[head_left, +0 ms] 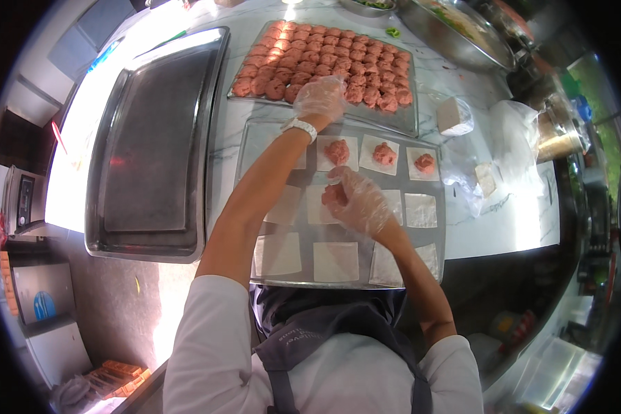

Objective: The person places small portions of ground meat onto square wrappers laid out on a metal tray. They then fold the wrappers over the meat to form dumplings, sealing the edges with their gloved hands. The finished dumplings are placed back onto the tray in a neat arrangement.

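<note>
My left hand (319, 98), in a clear plastic glove, reaches over the near edge of a metal tray (408, 125) packed with rows of pink minced-meat balls (310, 58). Its fingers are curled in at a meat ball there, their tips partly hidden. Closer to me, my gloved right hand (363, 204) pinches a ball of minced meat (334, 196) above a second tray (303, 259). Square pale wrappers (336, 261) lie on that tray in rows. Three in the far row carry a meat portion (383, 154) each; part of the left column lies under my left forearm.
To the left stands a large dark metal tray (148, 165) with raised rims. A wrapped white stack (455, 116) and crumpled plastic bags (514, 141) sit at the right. Metal bowls (455, 34) line the far right. The table's front edge runs by my body.
</note>
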The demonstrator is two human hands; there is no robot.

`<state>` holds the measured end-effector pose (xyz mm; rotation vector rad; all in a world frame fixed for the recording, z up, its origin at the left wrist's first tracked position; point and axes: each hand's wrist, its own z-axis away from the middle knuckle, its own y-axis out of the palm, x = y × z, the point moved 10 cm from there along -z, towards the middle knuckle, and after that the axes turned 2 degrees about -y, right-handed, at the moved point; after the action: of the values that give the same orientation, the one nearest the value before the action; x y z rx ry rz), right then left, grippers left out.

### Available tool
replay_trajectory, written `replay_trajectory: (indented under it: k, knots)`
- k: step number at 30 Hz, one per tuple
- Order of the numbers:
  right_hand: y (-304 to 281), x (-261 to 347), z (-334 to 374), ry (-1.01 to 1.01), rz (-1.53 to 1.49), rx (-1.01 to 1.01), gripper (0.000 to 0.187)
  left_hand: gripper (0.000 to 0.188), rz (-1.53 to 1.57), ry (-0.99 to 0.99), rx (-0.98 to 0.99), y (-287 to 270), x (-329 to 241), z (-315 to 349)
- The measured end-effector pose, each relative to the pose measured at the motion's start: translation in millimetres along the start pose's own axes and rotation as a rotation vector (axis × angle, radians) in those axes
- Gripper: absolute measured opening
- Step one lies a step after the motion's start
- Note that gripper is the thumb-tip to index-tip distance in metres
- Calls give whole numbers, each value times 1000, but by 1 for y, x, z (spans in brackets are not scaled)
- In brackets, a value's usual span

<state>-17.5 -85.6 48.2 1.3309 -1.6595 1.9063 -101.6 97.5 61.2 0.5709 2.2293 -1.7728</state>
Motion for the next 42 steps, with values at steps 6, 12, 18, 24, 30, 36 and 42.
replay_trajectory:
  k: [6, 12, 18, 24, 30, 36, 42]
  knots:
    - [26, 6, 12, -118, 271, -105, 21, 28, 469, -196, -76, -16, 44, 4]
    - [28, 4, 17, -86, 298, -111, 21, 21, 1557, -505, 113, 12, 78, 15]
    - [19, 20, 16, -199, 281, -90, 21, 26, 1396, -372, 265, 18, 63, -9]
    - [22, 10, 20, -157, 229, 42, 31, 42, 566, -24, 504, 0, 3, -13]
    - [30, -7, 25, -166, 212, -32, 45, 38, -153, 449, 347, 3, -12, -6]
    - [29, -5, 25, -113, 192, 35, 44, 23, -327, 584, 172, 12, -20, 8]
    - [20, 0, 23, -140, 159, -57, 47, 18, -373, 584, 192, 26, -18, 1]
